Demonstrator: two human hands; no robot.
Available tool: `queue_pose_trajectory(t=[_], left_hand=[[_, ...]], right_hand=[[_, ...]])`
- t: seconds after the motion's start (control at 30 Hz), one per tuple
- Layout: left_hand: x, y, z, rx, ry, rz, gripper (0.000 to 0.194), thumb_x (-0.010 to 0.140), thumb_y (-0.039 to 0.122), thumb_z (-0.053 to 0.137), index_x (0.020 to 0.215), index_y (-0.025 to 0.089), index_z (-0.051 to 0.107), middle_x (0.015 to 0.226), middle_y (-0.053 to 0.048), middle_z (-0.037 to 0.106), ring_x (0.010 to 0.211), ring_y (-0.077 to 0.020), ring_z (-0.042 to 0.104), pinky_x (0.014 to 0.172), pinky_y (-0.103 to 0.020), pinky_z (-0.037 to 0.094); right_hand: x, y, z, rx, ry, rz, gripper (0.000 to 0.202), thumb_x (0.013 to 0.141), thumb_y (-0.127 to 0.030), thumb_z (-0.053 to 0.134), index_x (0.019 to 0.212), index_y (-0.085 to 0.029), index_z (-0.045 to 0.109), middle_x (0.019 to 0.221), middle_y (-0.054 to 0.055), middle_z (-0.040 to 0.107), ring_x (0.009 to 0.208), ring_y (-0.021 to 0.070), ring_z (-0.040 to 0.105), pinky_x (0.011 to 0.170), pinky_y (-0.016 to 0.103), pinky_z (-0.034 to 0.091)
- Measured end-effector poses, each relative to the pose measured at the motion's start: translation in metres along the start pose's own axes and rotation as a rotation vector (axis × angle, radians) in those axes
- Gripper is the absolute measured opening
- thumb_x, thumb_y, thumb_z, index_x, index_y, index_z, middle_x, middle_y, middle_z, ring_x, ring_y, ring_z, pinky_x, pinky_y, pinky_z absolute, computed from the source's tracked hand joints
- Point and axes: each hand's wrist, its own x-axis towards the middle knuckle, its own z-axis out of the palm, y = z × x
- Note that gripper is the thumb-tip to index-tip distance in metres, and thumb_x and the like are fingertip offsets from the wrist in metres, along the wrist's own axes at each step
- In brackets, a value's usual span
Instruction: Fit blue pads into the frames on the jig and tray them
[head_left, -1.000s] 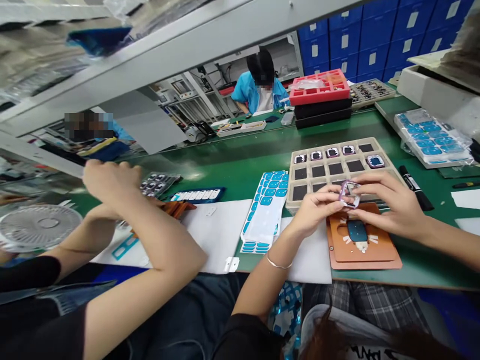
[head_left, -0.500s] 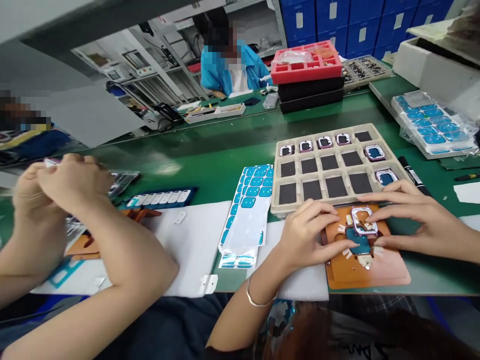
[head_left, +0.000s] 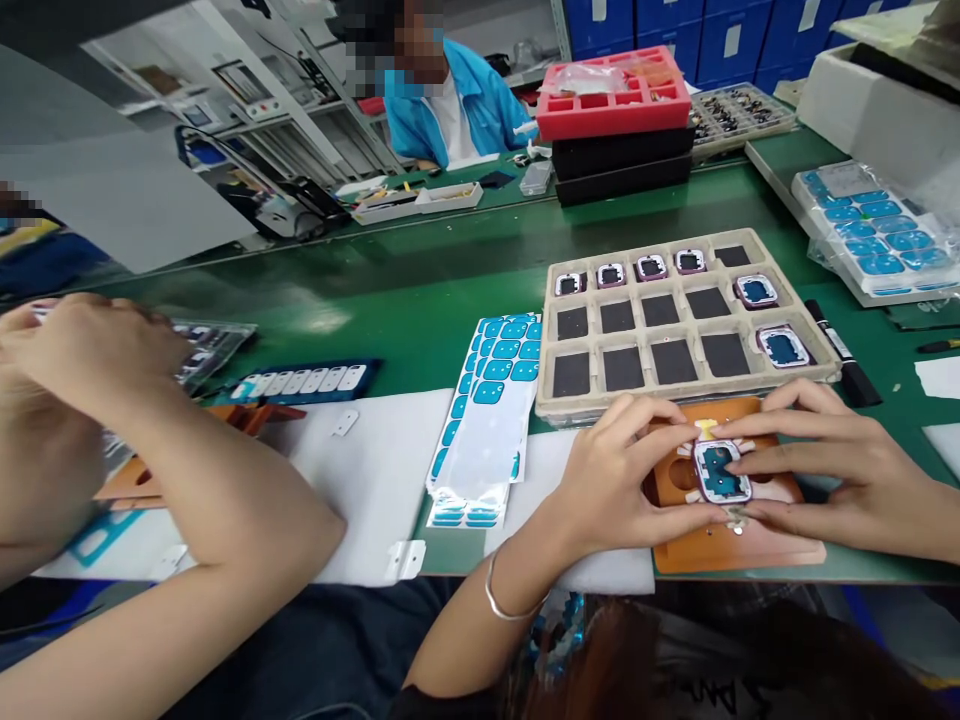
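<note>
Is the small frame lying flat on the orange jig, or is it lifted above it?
Flat on it. The small frame lies on the orange jig, pressed by fingers of the left hand and right hand.

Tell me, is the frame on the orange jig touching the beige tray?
Apart. The head view shows the frame seated on the orange jig, with bare jig surface between it and the beige tray.

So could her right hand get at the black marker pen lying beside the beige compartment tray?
Probably yes: the black marker pen lies uncovered on the green table just beyond the right hand, with nothing between them.
</note>
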Motion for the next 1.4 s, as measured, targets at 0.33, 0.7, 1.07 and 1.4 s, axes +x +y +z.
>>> queue_pose_trajectory(t=[0.33, 0.7, 1.07, 1.4], left_hand=[[-0.002, -0.002, 0.001, 0.02, -0.064, -0.017, 0.046, 0.078, 0.051, 0.077, 0.106, 0.017, 0.065, 0.106, -0.009, 0.066, 0.094, -0.0192, 0.06, 0.08, -0.035, 0.051], [-0.001, -0.011, 0.009, -0.038, -0.122, 0.129, 0.072, 0.082, 0.061, 0.069, 0.143, 0.03, 0.049, 0.138, -0.012, 0.053, 0.128, -0.0273, 0.047, 0.108, -0.046, 0.036], [0.001, -0.031, -0.011, 0.297, 0.374, -0.027, 0.03, 0.101, 0.042, 0.045, 0.125, 0.031, 0.058, 0.112, -0.003, 0.069, 0.105, -0.0205, 0.059, 0.096, -0.04, 0.041], [-0.006, -0.073, -0.06, 0.703, 0.17, -1.368, 0.06, 0.077, 0.052, 0.073, 0.125, 0.019, 0.06, 0.146, -0.018, 0.044, 0.136, -0.0413, 0.034, 0.109, -0.053, 0.036]], right_hand=[[-0.005, 0.003, 0.002, -0.017, -0.072, 0.008, 0.014, 0.087, -0.031, 0.07, 0.101, -0.032, 0.071, 0.123, 0.002, 0.069, 0.097, 0.0267, 0.055, 0.077, 0.046, 0.05], [-0.003, 0.008, 0.012, 0.097, 0.044, 0.062, 0.04, 0.078, -0.036, 0.077, 0.11, -0.027, 0.054, 0.095, 0.003, 0.063, 0.089, 0.0217, 0.06, 0.074, 0.037, 0.049], [-0.002, 0.018, 0.016, 0.589, 0.048, 0.288, 0.046, 0.079, -0.036, 0.079, 0.117, -0.029, 0.053, 0.114, 0.007, 0.07, 0.105, 0.0229, 0.07, 0.084, 0.031, 0.059], [0.014, 0.053, -0.016, -0.44, 0.232, 0.041, 0.037, 0.094, -0.041, 0.056, 0.122, -0.018, 0.064, 0.102, 0.011, 0.074, 0.083, 0.0241, 0.067, 0.07, 0.037, 0.053]])
